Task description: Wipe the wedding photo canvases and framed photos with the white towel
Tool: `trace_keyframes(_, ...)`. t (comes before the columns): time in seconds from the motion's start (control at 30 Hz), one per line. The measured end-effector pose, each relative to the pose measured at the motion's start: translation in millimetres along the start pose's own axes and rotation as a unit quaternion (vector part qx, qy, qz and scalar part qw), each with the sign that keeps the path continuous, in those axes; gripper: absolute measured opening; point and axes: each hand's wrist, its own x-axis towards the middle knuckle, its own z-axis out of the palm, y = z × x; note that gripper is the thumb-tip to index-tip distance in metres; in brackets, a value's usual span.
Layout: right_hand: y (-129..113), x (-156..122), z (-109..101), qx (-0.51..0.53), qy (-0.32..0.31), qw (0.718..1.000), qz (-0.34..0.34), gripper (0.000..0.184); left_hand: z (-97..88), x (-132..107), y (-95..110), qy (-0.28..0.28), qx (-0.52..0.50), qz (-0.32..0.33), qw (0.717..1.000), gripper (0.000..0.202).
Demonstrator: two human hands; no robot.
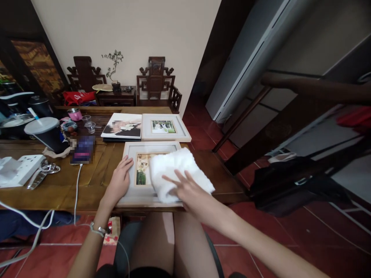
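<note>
A pale wooden picture frame with a small photo in a wide grey mat lies flat at the table's front edge. My left hand grips its left side, fingers over the rim. A folded white towel covers the right part of the frame and some of the photo, overhanging the frame's right side. My right hand presses on the towel with its fingers partly spread, slightly blurred. Just behind lie a second picture frame and a photo album or print on a dark item.
On the wooden table to the left are a phone on a white cable, a lidded dark cup, a power strip, clear small cups and a pink cup. Carved chairs stand behind; a wooden railing is at right.
</note>
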Motion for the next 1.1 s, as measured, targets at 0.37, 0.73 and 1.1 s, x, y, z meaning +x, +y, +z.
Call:
trace_keyframes(0.37,2.0,22.2,20.5,0.045,0.064,0.997,0.005,0.074,-0.7,0.1,-1.8,-0.010,-0.011,0.003,1.000,0.047)
trace_keyframes(0.73,67.7,116.1,1.6,-0.109,0.155,0.980,0.055,0.058,0.0,1.2,-4.5,-0.009,-0.002,0.003,1.000,0.046)
trace_keyframes(1.1,-23.4,-12.1,-21.1,0.027,-0.073,0.997,-0.021,0.063,-0.1,-0.2,-0.2,0.000,-0.010,0.001,1.000,0.045)
